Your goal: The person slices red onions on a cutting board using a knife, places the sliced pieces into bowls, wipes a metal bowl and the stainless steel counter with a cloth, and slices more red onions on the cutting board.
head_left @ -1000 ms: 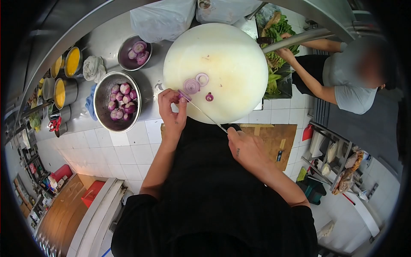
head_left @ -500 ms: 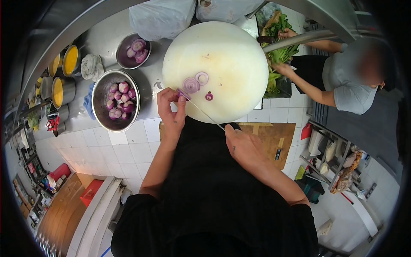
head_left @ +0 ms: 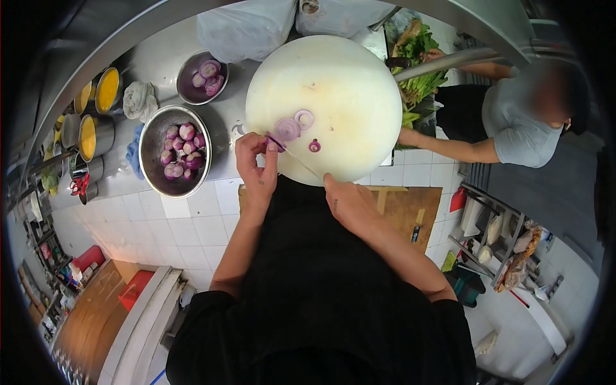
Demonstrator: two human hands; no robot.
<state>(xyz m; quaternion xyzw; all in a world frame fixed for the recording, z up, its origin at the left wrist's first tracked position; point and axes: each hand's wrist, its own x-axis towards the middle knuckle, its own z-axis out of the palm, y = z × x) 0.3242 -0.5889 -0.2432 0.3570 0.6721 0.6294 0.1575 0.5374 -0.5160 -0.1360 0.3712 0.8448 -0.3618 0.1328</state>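
My left hand (head_left: 255, 154) pinches a piece of red onion (head_left: 274, 139) over the near left edge of the round white cutting board (head_left: 346, 83). From the right, my right hand (head_left: 346, 197) grips the handle of a knife (head_left: 303, 162), whose thin blade points up and left to the onion. Onion slices (head_left: 289, 129) lie flat on the board just beyond my left fingers. A small purple onion end (head_left: 314, 146) rests to the right of them. The knife's handle is hidden inside my right fist.
Left of the board are a large steel bowl of onions (head_left: 144, 138) and a smaller bowl with onions (head_left: 180, 86). Plastic bags (head_left: 247, 29) stand behind. At right, another person (head_left: 520, 122) handles leafy greens (head_left: 423, 83). Pots with yellow contents (head_left: 108, 89) are far left.
My right hand has moved left with the knife, bringing the blade further across the onion. My left hand stays nearly in place. The other person's near hand has shifted toward the board.
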